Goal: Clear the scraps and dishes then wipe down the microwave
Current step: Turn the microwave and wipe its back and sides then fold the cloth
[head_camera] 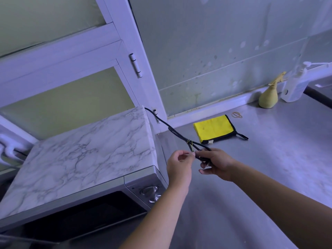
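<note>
A microwave (86, 151) with a marble-patterned top and two silver knobs stands at the left on the grey counter (269, 159). Its black power cord (172, 131) runs from behind the microwave, folded into a bundle tied with a yellow rubber band. My right hand (218, 164) grips the end of the bundled cord. My left hand (180, 164) pinches the rubber band beside it. A folded yellow cloth (213, 128) with black trim lies on the counter behind my hands.
A yellow spray bottle (269, 95) and a clear pump bottle (294, 87) stand by the back wall at the right. Loose rubber bands (237, 115) lie near the cloth. A white window frame (125, 51) rises behind the microwave.
</note>
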`<state>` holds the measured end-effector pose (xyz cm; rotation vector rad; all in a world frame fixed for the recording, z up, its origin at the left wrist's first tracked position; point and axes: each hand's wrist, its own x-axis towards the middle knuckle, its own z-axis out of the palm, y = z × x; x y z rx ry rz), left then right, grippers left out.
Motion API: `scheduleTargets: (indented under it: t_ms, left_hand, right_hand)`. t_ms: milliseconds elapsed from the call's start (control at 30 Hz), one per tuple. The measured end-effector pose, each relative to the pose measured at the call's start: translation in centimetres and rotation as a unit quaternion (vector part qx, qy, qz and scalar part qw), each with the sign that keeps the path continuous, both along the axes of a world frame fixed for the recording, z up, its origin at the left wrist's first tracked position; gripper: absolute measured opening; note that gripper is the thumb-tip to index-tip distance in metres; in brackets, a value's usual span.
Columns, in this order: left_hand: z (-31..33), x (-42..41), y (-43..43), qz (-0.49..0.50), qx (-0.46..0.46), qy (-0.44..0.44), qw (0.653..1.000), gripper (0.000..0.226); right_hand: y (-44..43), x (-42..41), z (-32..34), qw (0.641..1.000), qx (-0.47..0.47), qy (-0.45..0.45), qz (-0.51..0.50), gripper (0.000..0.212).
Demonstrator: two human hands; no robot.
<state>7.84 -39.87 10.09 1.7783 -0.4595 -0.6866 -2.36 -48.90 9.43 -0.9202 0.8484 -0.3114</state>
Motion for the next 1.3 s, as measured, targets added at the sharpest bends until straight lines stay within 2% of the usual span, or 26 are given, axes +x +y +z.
scheduleTargets:
  t_ms: [100,200,300,400,467,600,700,767,900,1000,1067,1233,1300]
  left_hand:
    - [0.2,1.0,-0.9,-0.016,0.053,-0.084,0.995,0.017]
    - [0.5,1.8,-1.8,-0.049,0.147,-0.163,0.974,0.010]
    - [0.7,2.8,-2.6,-0.055,0.171,-0.214,0.960,0.010]
    - [0.9,4.2,-3.5,-0.027,0.150,-0.239,0.959,0.012]
    - [0.5,4.3,-3.9,-0.039,0.121,-0.214,0.968,0.009]
    - [-1.3,2.7,-3.7,-0.002,0.076,-0.053,0.996,0.010]
    - [-3.3,1.2,-2.3,0.010,0.073,0.022,0.997,0.030]
    - [-5.0,0.4,-1.0,-0.013,0.098,0.043,0.994,0.038]
    - [-8.7,-0.5,2.5,-0.083,0.134,0.090,0.983,0.030]
    - [-9.7,-0.1,4.6,-0.120,0.172,0.191,0.959,0.024]
    - [-10.0,0.8,6.1,-0.144,0.197,0.225,0.943,0.021]
    - [-10.8,2.9,9.2,-0.183,0.225,0.245,0.925,0.019]
    - [-10.0,3.2,10.2,-0.191,0.235,0.246,0.921,0.030]
  right_hand:
    - [0.7,0.4,-0.5,0.994,-0.101,0.031,0.004,0.009]
    - [1.3,0.7,-1.0,0.986,-0.158,0.052,-0.011,0.004]
    - [1.1,0.4,-1.5,0.987,-0.148,0.059,-0.023,0.004]
    - [0.7,-0.2,-1.8,0.992,-0.115,0.033,-0.049,0.010]
    - [0.5,-0.5,-2.3,0.994,-0.088,0.017,-0.066,0.018]
    - [0.9,-0.1,-4.3,0.996,-0.044,0.052,-0.062,0.013]
    - [1.1,1.0,-5.7,0.996,0.038,0.046,-0.068,0.015]
    - [0.8,2.0,-6.3,0.994,0.069,0.064,-0.062,0.016]
    - [0.2,4.0,-8.0,0.986,0.100,0.134,-0.015,0.019]
    - [0.1,5.4,-9.3,0.979,0.059,0.196,0.012,0.026]
    - [0.3,6.3,-9.7,0.980,0.049,0.191,0.025,0.029]
    - [1.2,6.9,-8.9,0.974,-0.049,0.218,0.047,0.035]
    - [1.3,6.5,-9.1,0.966,-0.089,0.239,0.051,0.028]
